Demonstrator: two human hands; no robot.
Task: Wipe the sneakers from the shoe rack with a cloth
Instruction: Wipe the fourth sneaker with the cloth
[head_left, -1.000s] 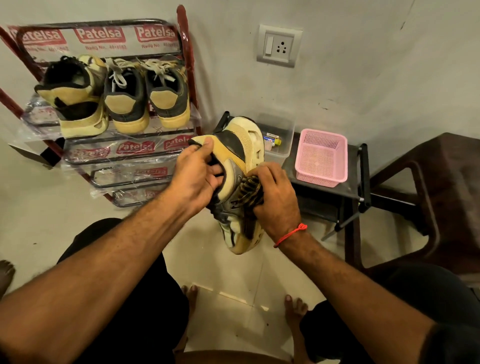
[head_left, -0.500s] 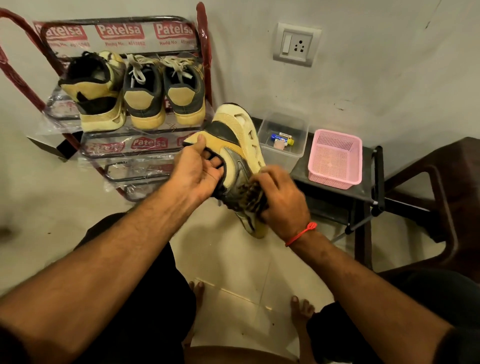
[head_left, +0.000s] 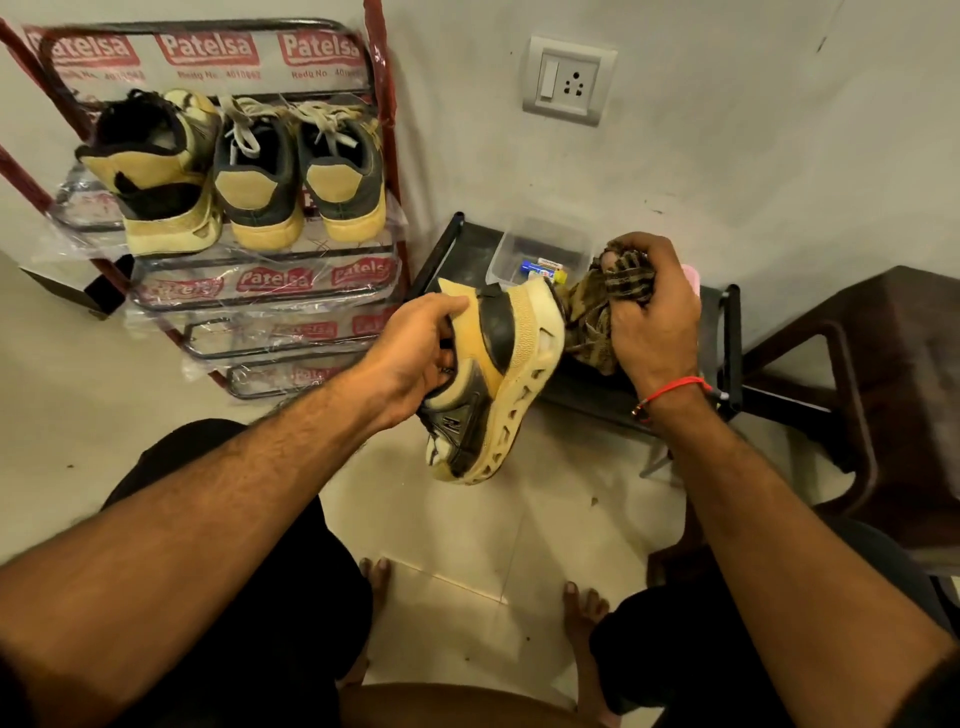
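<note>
My left hand (head_left: 415, 358) grips a yellow and black sneaker (head_left: 498, 384) by its collar, toe pointing down, sole turned to the right. My right hand (head_left: 649, 317) holds a bunched brown checked cloth (head_left: 597, 312) just right of the sneaker's heel, touching or nearly touching the sole. On the top shelf of the red shoe rack (head_left: 270, 291) stand a matching yellow sneaker (head_left: 156, 176) and a pair of dark sneakers with yellow heels (head_left: 301, 176).
A low black stand (head_left: 727, 332) by the wall carries a clear plastic box (head_left: 540, 249) with small items; a pink basket is mostly hidden behind my right hand. A dark brown plastic chair (head_left: 883, 395) stands at the right. My bare feet rest on the tiled floor.
My right hand has lifted the cloth off the sneaker's side and moved it up and right to the heel. My left hand has turned the sneaker so its sole faces right.
</note>
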